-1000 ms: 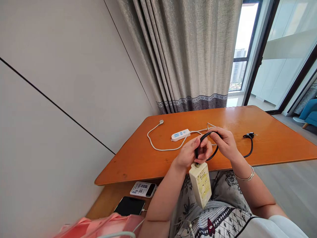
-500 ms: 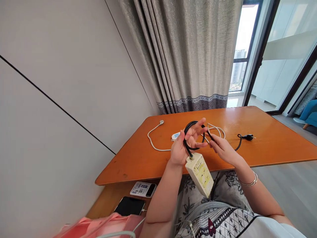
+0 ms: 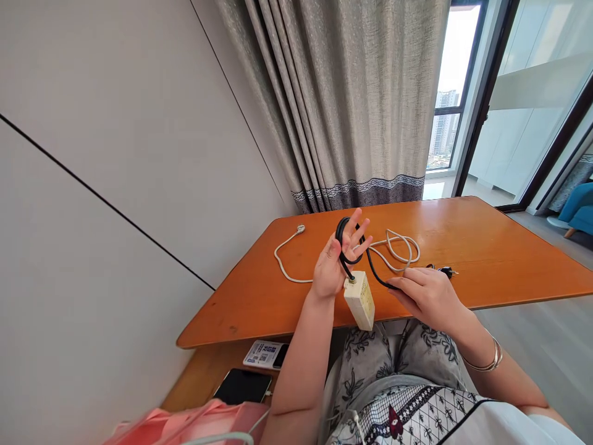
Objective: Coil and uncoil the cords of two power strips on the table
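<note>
My left hand (image 3: 334, 264) is raised above the table's near edge, holding a black power cord (image 3: 341, 230) looped around it, fingertips spread. From the coil hangs a cream box-shaped power adapter (image 3: 360, 301) with a yellowish label, tilted over my lap. To the right, my right hand (image 3: 424, 293) pinches the same cord, which sags between the two hands. Just beyond it lies the cord's black plug (image 3: 448, 272), partly hidden. A white cable (image 3: 410, 241) lies loosely coiled behind my hands, while a white plug (image 3: 300, 228) on a white cord rests at the far left.
The orange wooden table (image 3: 500, 247) spans the front, with a wall (image 3: 115, 154) at left and a curtain (image 3: 365, 111) behind. On a lower shelf are a black phone (image 3: 243, 386) and a white printed device (image 3: 262, 353). A pink bag (image 3: 208, 423) sits at lower left.
My right hand has moved down and right, drawing the cord out. The coil on my left hand looks smaller, the adapter has swung left, and the black plug has shifted left toward my right hand.
</note>
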`<state>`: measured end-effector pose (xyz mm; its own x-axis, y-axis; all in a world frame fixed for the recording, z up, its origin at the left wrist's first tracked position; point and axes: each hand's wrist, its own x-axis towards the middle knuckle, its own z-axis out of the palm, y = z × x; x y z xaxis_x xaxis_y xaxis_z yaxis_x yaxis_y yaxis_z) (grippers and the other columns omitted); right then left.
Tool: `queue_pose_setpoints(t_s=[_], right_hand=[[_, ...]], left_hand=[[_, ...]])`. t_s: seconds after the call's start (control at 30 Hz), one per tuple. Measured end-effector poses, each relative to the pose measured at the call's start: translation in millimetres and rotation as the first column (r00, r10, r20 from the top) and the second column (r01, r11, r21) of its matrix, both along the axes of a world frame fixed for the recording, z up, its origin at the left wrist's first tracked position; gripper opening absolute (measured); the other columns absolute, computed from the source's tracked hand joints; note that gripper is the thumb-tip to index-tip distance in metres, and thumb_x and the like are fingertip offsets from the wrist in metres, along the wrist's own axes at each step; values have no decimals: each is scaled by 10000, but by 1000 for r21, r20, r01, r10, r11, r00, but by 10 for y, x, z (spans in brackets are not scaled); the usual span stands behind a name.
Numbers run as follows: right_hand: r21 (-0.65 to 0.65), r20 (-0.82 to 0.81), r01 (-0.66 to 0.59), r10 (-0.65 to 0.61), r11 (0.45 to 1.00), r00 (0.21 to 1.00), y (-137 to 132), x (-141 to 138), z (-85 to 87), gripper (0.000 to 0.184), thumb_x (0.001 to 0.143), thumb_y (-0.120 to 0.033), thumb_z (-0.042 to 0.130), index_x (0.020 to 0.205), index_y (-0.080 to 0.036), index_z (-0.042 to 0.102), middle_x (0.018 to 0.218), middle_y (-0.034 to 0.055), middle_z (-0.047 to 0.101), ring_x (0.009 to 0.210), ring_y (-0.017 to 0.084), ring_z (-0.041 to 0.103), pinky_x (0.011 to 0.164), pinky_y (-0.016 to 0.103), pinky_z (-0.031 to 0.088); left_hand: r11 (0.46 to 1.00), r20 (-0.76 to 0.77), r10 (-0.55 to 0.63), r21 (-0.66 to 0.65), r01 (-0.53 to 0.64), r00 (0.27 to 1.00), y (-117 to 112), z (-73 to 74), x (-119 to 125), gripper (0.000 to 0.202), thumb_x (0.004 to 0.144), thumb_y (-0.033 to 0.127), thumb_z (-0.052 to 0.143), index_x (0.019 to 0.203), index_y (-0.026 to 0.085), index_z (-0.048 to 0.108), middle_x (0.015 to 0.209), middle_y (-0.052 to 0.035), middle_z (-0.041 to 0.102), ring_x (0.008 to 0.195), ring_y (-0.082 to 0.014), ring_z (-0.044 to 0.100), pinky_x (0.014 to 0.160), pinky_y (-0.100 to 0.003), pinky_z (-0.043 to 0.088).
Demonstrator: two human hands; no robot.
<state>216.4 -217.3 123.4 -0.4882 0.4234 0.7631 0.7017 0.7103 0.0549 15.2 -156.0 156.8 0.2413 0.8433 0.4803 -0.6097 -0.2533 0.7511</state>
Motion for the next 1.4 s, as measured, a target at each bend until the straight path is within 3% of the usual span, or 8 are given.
queue_pose_setpoints(t_s=[0.17,0.3,0.5,0.67,0.8,1.03,1.23,1.4], right_hand=[[108,-119,-131,144,985,982,-10,-124,237,221,1006,-269,527,938,-194,724,639,-2,585,566,113,532,553,259,385],[106,-255,-198,219,975,942,90,-197,344,176,986,-308,574,995,-225,730,779,28,650,688,128,614,636,253,487],[16,-380,-113,111,993,918,267,-204,449,271,887,-497,677,983,-257,759,934,59,608,761,149,590,676,281,524],[-82,-394,-184,137,980,909,322,-193,523,306,852,-476,723,1069,-262,753,974,53,562,791,157,552,677,290,515],[-232,-444,-233,110,944,889,286,-129,569,337,813,-430,771,1102,-261,731,937,36,541,781,154,528,629,270,491],[-473,-546,-421,117,774,830,328,26,525,512,714,-415,847,1160,-232,673,945,-4,522,594,57,415,524,220,419],[-474,-769,-691,126,546,627,447,26,364,434,855,-503,686,1183,-224,633,943,-3,504,529,37,400,440,206,370],[-452,-834,-798,128,398,536,527,10,137,481,905,-600,570,1196,-219,608,853,-20,483,487,43,299,405,213,269]], left_hand=[[987,-76,-159,-10,159,984,-106,-25,64,368,781,500,776,731,161,641,1596,-93,401,1412,-361,454,1116,-482,430],[979,-179,-202,-6,204,963,-160,-82,100,367,815,532,730,819,168,689,1510,-134,510,1278,-312,584,1014,-394,510],[977,-250,-211,-30,211,945,-139,-187,112,505,842,618,656,1130,205,687,1033,-84,758,859,-215,737,717,-283,568],[929,-288,-362,-33,369,887,-111,-201,106,625,877,692,540,1164,145,636,624,-39,694,365,-103,537,388,-182,385],[928,-318,-362,-31,372,876,-119,-201,82,549,907,672,508,971,141,633,439,34,525,288,-57,365,336,-154,232],[873,-390,-475,-90,480,789,-160,-185,25,504,812,652,670,846,156,585,465,64,444,305,-31,305,345,-167,204],[835,-233,-546,-73,546,804,-142,-279,55,471,878,629,593,757,191,469,406,46,498,265,-28,214,318,-159,153],[904,-48,-425,-83,420,904,-114,-193,20,507,849,586,640,675,178,397,993,-114,759,260,-1,342,294,-188,125]])
